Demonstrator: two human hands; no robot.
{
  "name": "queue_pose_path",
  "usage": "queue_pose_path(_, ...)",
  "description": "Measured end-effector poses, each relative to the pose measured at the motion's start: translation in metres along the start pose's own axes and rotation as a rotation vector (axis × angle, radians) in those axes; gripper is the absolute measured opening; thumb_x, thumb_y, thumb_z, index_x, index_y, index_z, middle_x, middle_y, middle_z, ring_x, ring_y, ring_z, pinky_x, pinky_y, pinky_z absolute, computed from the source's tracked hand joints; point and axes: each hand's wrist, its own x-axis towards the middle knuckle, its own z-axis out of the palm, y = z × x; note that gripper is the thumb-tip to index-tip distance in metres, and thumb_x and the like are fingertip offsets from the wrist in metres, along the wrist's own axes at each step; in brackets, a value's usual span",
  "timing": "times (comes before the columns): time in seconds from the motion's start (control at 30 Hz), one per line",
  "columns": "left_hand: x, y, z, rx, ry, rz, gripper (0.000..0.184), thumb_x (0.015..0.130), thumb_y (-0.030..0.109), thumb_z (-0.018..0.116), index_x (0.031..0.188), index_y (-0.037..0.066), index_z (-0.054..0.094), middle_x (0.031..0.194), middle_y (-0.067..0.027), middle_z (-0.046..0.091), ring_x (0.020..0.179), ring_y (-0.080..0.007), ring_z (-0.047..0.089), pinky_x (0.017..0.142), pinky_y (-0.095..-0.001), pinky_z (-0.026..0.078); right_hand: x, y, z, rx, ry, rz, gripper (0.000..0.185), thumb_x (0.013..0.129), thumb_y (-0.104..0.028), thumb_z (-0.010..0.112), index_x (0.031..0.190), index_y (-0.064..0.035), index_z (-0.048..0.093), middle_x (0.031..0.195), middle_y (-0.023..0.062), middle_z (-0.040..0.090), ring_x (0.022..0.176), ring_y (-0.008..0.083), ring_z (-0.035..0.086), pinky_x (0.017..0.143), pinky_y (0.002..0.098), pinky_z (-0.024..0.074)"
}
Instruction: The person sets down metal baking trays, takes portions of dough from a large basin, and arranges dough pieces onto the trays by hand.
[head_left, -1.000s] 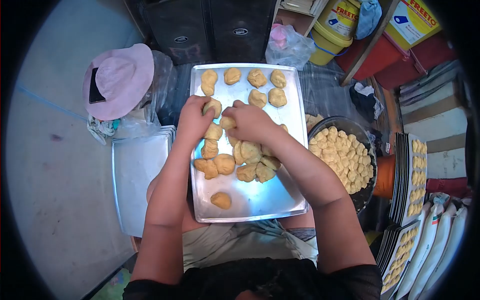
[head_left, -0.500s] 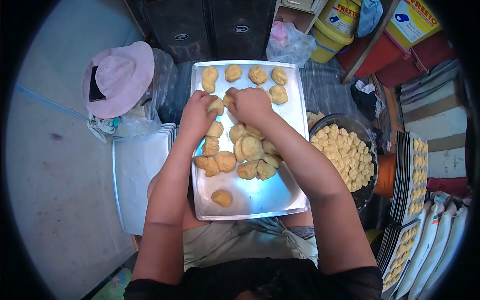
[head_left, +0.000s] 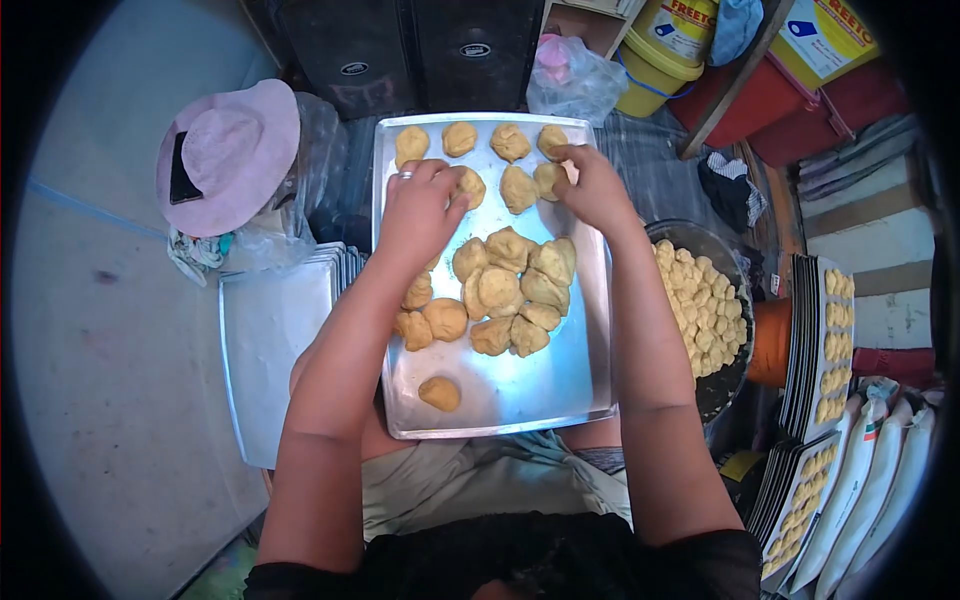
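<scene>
Golden dough balls (head_left: pixel 518 190) line the metal tray (head_left: pixel 540 385) toward twelve o'clock. Left hand (head_left: pixel 420 210): fingers curled at one, grip unclear. Right hand (head_left: pixel 597 190): fingers apart beside another. Light, even pressure would spare their roundness.

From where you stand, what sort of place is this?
Probably a small bakery: dough pieces on a metal tray, a tub heaped with more, and stacked trays of shaped dough.

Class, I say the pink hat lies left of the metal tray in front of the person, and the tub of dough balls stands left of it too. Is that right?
Not quite: the tub of dough balls stands right of the metal tray, as the head view shows.
</scene>
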Motion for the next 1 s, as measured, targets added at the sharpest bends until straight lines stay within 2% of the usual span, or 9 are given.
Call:
queue_pose_path(0.03,0.005,0.005,0.005,-0.006,0.016,0.038,0.034,0.085,0.024,0.068,0.114,0.007,0.067,0.117,-0.0111,0.064,0.114,-0.033,0.055,0.099,-0.0457,0.04,-0.005,0.005,0.004,0.122,-0.014,-0.059,0.049,0.07,-0.008,0.07,0.118,-0.0061,0.067,0.108,0.0169,0.064,0.098,0.0346,0.065,0.088,0.0399,0.0509)
queue_pose_path(0.17,0.024,0.022,0.027,0.016,-0.106,0.194,0.037,0.085,0.026,0.068,0.119,0.01,0.066,0.118,-0.0082,0.064,0.115,-0.0314,0.055,0.097,-0.0443,0.04,-0.022,0.002,-0.001,0.161,-0.121,0.163,0.043,0.07,-0.006,0.069,0.113,-0.0051,0.07,0.106,0.0156,0.064,0.094,0.0334,0.065,0.085,0.038,0.0517)
queue_pose_path(0.27,0.035,0.026,0.046,-0.006,-0.302,0.173,0.038,0.085,0.027,0.068,0.119,0.011,0.067,0.119,-0.007,0.064,0.116,-0.0317,0.055,0.097,-0.0445,0.039,-0.027,-0.001,-0.007,0.138,-0.151,0.205,0.043,0.07,-0.006,0.069,0.114,-0.0049,0.07,0.105,0.0155,0.064,0.09,0.0331,0.066,0.082,0.0374,0.0526)
queue_pose_path(0.37,0.035,0.03,0.048,0.047,-0.298,0.175,0.038,0.084,0.027,0.069,0.118,0.011,0.067,0.12,-0.0071,0.063,0.115,-0.0306,0.055,0.097,-0.0438,0.039,-0.03,0.004,-0.006,0.281,-0.129,0.215,0.047,0.071,-0.009,0.071,0.118,-0.0074,0.068,0.108,0.0136,0.065,0.096,0.0329,0.064,0.087,0.039,0.0503)
queue_pose_path(0.47,0.024,0.035,0.037,0.095,-0.08,0.169,0.038,0.083,0.026,0.07,0.117,0.01,0.068,0.12,-0.008,0.063,0.113,-0.03,0.055,0.097,-0.044,0.039,-0.027,0.001,-0.01,0.076,-0.049,-0.007,0.05,0.072,-0.014,0.072,0.121,-0.0107,0.067,0.112,0.0111,0.064,0.108,0.0316,0.059,0.093,0.0418,0.045)
queue_pose_path(0.57,0.017,0.03,0.023,0.149,0.067,0.01,0.039,0.082,0.026,0.07,0.117,0.008,0.068,0.118,-0.0104,0.063,0.112,-0.0308,0.056,0.096,-0.0448,0.039,-0.019,0.001,-0.008,0.12,-0.158,0.013,0.054,0.073,-0.018,0.072,0.126,-0.0136,0.064,0.117,0.0089,0.063,0.118,0.0293,0.054,0.099,0.042,0.0375)
queue_pose_path(0.67,0.013,0.022,0.01,0.139,-0.093,-0.143,0.039,0.082,0.025,0.069,0.116,0.005,0.068,0.116,-0.0124,0.064,0.111,-0.0327,0.057,0.095,-0.0458,0.04,-0.018,-0.009,0.003,0.13,-0.122,-0.118,0.055,0.075,-0.022,0.075,0.128,-0.0145,0.062,0.118,0.0077,0.063,0.118,0.0272,0.053,0.102,0.0435,0.033)
queue_pose_path(0.9,0.005,0.017,0.007,0.114,-0.182,-0.098,0.041,0.082,0.029,0.07,0.116,0.006,0.068,0.107,-0.0116,0.067,0.112,-0.0304,0.056,0.096,-0.0452,0.034,-0.017,-0.027,0.013,-0.157,-0.314,-0.106,0.063,0.076,-0.032,0.078,0.134,-0.0156,0.058,0.119,0.0068,0.062,0.118,0.0263,0.052,0.104,0.0482,0.0276)
queue_pose_path(1.0,-0.004,0.014,0.007,0.087,-0.003,-0.055,0.041,0.081,0.029,0.071,0.116,0.007,0.069,0.107,-0.011,0.067,0.113,-0.0293,0.055,0.097,-0.0462,0.03,-0.023,-0.025,0.009,-0.101,-0.248,-0.129,0.067,0.074,-0.03,0.08,0.135,-0.0156,0.057,0.116,0.0074,0.062,0.119,0.0266,0.051,0.104,0.0463,0.0263)
